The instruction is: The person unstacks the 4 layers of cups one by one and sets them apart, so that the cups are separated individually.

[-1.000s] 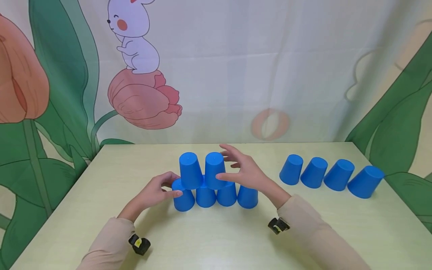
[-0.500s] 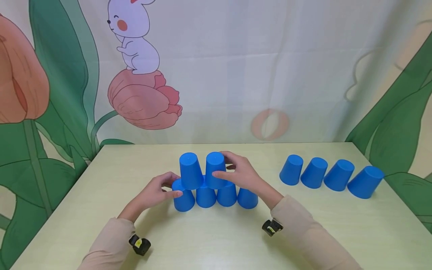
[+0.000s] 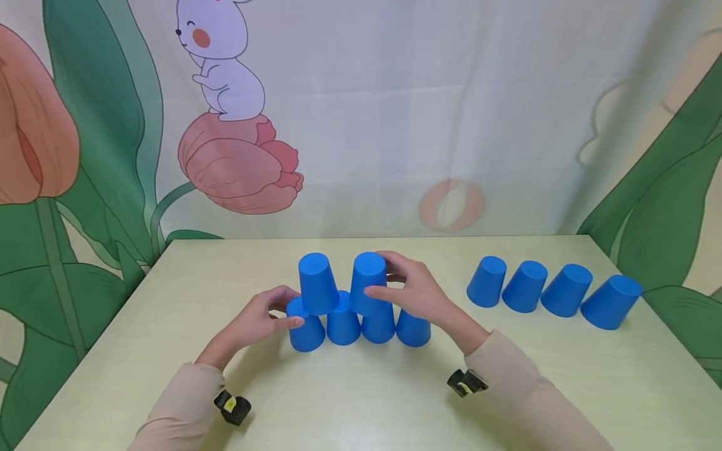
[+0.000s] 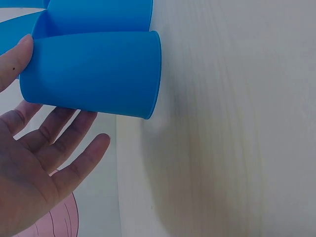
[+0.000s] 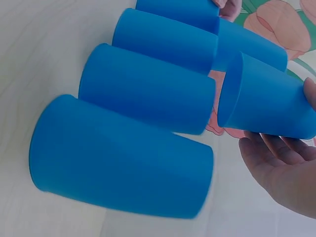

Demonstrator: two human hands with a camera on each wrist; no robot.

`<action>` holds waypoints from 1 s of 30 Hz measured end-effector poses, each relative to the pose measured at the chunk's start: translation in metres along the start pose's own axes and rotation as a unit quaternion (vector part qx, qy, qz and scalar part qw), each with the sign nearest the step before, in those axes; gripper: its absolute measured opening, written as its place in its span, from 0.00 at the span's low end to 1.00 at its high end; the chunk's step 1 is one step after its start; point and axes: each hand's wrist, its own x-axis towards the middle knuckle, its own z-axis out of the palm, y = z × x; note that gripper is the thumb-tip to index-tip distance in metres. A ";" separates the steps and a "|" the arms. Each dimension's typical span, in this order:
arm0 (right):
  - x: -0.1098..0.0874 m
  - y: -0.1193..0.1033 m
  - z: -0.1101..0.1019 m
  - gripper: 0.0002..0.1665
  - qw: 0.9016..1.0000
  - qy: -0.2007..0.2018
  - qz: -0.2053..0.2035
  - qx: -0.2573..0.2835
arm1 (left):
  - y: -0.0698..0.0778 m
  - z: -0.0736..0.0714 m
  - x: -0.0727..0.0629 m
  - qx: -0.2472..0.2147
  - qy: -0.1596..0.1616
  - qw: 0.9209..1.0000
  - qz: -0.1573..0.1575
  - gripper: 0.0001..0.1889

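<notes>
Several upside-down blue cups stand side by side in a row mid-table, and an upper-left cup sits over the two leftmost. My left hand holds the leftmost lower cup, thumb near its base and fingers along the far side. My right hand grips another cup above the row, thumb in front and fingers behind. In the right wrist view this gripped cup is tilted, its rim slightly apart from the lower cups. The rightmost lower cup is partly behind my right hand in the head view.
At the right of the table, a separate line of blue cups stands upside down. A printed curtain hangs behind the table's back edge. Each wrist carries a small black camera.
My right hand first closed in around the upper-right cup, then shifted it rightward, widening the gap from the upper-left cup. My left hand stays at the leftmost lower cup.
</notes>
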 end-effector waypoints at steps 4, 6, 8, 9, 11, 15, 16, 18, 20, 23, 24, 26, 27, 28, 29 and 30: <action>-0.007 -0.003 -0.008 0.34 1.000 0.008 -0.002 -0.007 | -0.001 0.000 0.000 0.001 -0.001 1.000 -0.003 0.24; -0.011 -0.003 -0.012 0.34 1.000 0.012 -0.006 -0.006 | -0.001 0.001 0.000 0.000 -0.002 1.000 -0.004 0.24; -0.015 -0.005 -0.017 0.34 1.000 0.016 -0.010 -0.005 | -0.001 0.001 0.000 0.000 -0.001 1.000 -0.005 0.24; -0.018 -0.005 -0.019 0.34 1.000 0.018 -0.012 -0.004 | -0.001 0.001 0.000 0.000 -0.001 1.000 -0.005 0.24; -0.022 -0.006 -0.022 0.34 1.000 0.021 -0.015 -0.002 | -0.001 0.000 0.000 -0.001 0.000 1.000 -0.003 0.24; -0.031 -0.006 -0.029 0.34 0.999 0.028 -0.019 -0.001 | 0.000 0.001 0.000 -0.003 0.001 1.000 -0.001 0.24; -0.033 -0.006 -0.031 0.34 0.999 0.029 -0.020 -0.002 | 0.000 0.001 0.000 -0.003 0.001 1.000 -0.002 0.24; -0.037 -0.004 -0.034 0.34 0.999 0.034 -0.016 -0.008 | 0.001 0.001 0.000 -0.003 0.001 1.000 -0.002 0.24; -0.040 -0.003 -0.039 0.34 0.999 0.041 -0.011 -0.016 | 0.001 0.001 0.000 -0.002 0.002 1.000 -0.002 0.24; -0.046 -0.002 -0.045 0.33 0.998 0.050 -0.006 -0.029 | 0.000 0.001 0.001 -0.001 0.003 1.000 -0.003 0.24; -0.048 -0.002 -0.047 0.33 0.998 0.053 -0.005 -0.032 | 0.000 0.001 0.001 -0.001 0.003 1.000 -0.003 0.24; -0.052 -0.001 -0.051 0.33 0.998 0.057 -0.006 -0.036 | -0.001 0.001 0.001 0.000 0.003 1.000 -0.003 0.24; -0.054 -0.001 -0.053 0.33 0.998 0.059 -0.005 -0.038 | -0.001 0.001 0.001 0.000 0.002 1.000 -0.003 0.24; -0.057 -0.001 -0.055 0.33 0.997 0.060 -0.005 -0.038 | -0.001 0.001 0.001 0.001 0.002 1.000 -0.003 0.24; -0.059 -0.001 -0.057 0.33 0.997 0.061 -0.002 -0.039 | -0.001 0.001 0.001 0.002 0.001 1.000 -0.002 0.24; -0.061 -0.001 -0.059 0.33 0.997 0.063 -0.001 -0.040 | 0.000 0.001 0.001 0.003 0.001 1.000 -0.002 0.24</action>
